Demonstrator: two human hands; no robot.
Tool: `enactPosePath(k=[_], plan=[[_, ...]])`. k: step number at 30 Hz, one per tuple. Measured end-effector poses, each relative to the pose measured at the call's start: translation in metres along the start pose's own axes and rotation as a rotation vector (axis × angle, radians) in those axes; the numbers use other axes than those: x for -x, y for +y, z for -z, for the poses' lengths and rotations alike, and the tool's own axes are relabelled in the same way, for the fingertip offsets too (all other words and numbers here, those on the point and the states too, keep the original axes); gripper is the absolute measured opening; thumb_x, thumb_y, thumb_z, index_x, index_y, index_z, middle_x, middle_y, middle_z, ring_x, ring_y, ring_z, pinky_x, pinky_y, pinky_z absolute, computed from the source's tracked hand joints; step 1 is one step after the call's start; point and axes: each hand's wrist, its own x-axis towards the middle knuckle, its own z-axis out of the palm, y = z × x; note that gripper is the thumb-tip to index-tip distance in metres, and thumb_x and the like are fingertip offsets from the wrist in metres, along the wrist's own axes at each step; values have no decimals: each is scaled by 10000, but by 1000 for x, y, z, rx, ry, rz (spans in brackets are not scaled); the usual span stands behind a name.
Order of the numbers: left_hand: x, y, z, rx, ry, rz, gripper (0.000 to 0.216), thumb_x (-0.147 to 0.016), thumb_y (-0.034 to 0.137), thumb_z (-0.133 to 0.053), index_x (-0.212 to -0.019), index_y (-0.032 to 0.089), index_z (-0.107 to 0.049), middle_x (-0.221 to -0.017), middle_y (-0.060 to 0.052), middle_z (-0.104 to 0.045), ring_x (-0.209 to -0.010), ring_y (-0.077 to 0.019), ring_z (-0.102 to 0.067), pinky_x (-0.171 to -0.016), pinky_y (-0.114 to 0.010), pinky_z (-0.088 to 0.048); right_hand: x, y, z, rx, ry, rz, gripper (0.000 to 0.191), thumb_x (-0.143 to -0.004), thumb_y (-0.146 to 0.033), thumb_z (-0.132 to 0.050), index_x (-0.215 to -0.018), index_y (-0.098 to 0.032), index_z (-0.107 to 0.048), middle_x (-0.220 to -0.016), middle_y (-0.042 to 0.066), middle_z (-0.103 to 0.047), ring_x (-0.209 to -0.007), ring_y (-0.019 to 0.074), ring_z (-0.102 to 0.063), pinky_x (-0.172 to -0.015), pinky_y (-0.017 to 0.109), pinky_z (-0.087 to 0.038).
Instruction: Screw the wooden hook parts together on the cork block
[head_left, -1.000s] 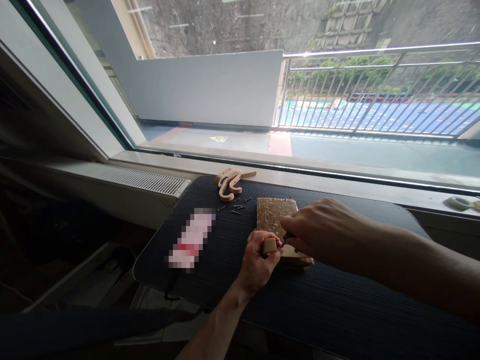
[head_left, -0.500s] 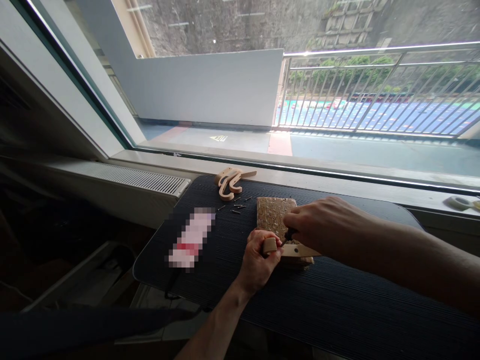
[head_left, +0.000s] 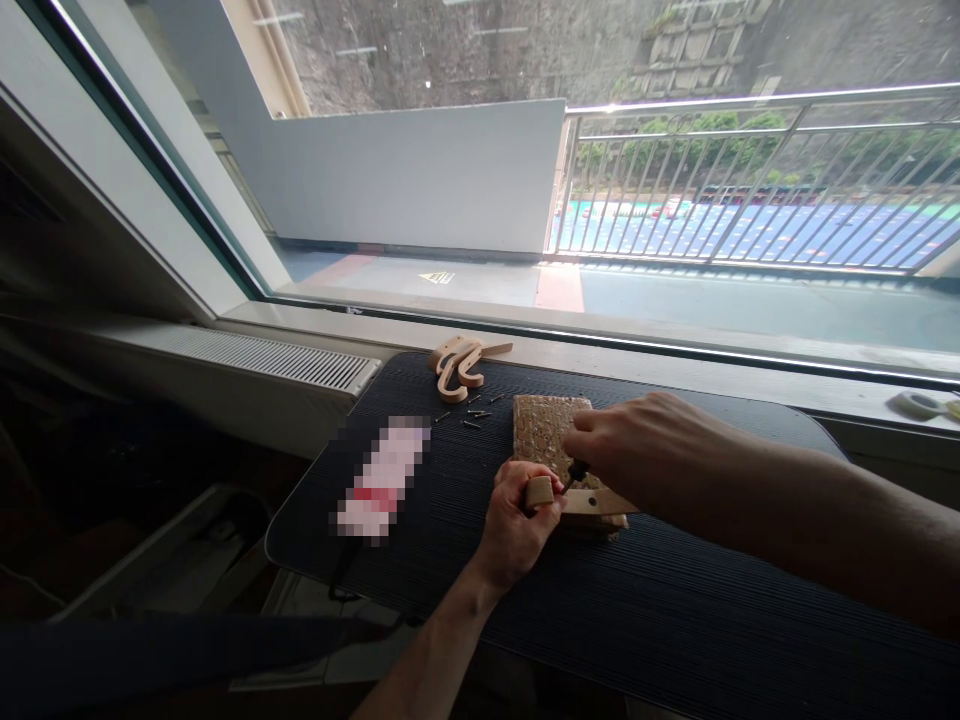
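Note:
My left hand [head_left: 519,520] is closed around the curled end of a light wooden hook [head_left: 538,492]. The hook's flat strip, with a dark hole in it, lies across a rough brown block [head_left: 551,425]. My right hand [head_left: 626,445] is wrapped round the dark handle of a screwdriver [head_left: 576,472]. Its shaft slants down to the strip beside my left fingertips. Whether a screw sits under the tip is hidden by my fingers. Several loose screws [head_left: 474,412] lie on the black table [head_left: 450,470] left of the block.
More wooden hooks [head_left: 457,368] rest in a group at the table's back left edge. A blurred pink-and-white item [head_left: 384,478] lies on the left. Behind the table run a window sill [head_left: 600,360] and large window. A roll of tape [head_left: 915,404] sits on the sill.
My right hand has shifted very slightly left on the screwdriver handle. My left hand, the hook and the block stay where they were.

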Motion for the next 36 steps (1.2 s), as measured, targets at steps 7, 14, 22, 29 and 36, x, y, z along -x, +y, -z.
enactPosePath(k=[7,14,22,29,36], plan=[[-1,1,1,-4,-1,-8,149,-752,114,-606,-864,211,-586,-880,-19,-614,-916,-181,-566,-892,-327,-439,-2,4,-9,18,46,-42,91,-735,-87,-557,-718,-172,-587,-625,1,-594,-493,116,-536,-427,257,-173],[0,1,1,-3,1,-3,142,-754,125,-610,-867,209,-590,-886,-25,-612,-915,-183,-568,-879,-323,-446,1,4,-6,37,61,-33,157,-729,-74,-564,-823,-192,-609,-727,15,-629,-554,139,-568,-438,259,-173],[-1,1,0,3,7,1,137,-750,115,-608,-852,205,-591,-877,-24,-614,-910,-183,-571,-874,-321,-449,-1,-3,3,36,-31,-19,204,-719,-30,-552,-819,-189,-631,-768,17,-641,-572,132,-573,-430,247,-207],[-1,0,1,-2,-7,1,140,-757,115,-601,-866,202,-587,-888,-26,-611,-919,-182,-562,-880,-320,-439,-2,2,-6,41,-34,-63,155,-748,-55,-543,-785,-176,-633,-712,22,-644,-575,141,-593,-438,257,-201],[0,-3,0,-2,-11,2,131,-764,121,-592,-868,200,-580,-898,-25,-607,-921,-182,-560,-875,-321,-437,2,1,-3,44,-4,-62,150,-774,-64,-539,-798,-182,-628,-727,28,-654,-583,142,-586,-448,264,-185]])
